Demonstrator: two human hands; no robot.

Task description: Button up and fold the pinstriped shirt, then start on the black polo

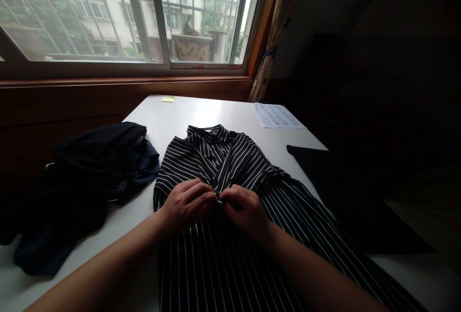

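A black dress with white stripes point(248, 158) lies face up on the white table point(230, 105), its collar toward the window. My left hand point(189, 201) pinches the front of the dress at the waist, fingers closed on the cloth. Close beside it on the right, my right hand point(247, 209) has its thumb and fingers closed on the same part of the front. Between the two sets of fingertips only a small light edge shows. Whatever button or fastening lies there is hidden. The lower part of the dress spreads toward me and to the right.
A heap of dark clothes point(97, 163) lies at the left. Dark flat cloth point(334, 197) hangs over the right edge. Printed papers point(277, 116) rest at the back right, and a yellow sticky note point(167, 99) at the back left. Behind stands a barred window point(201, 14).
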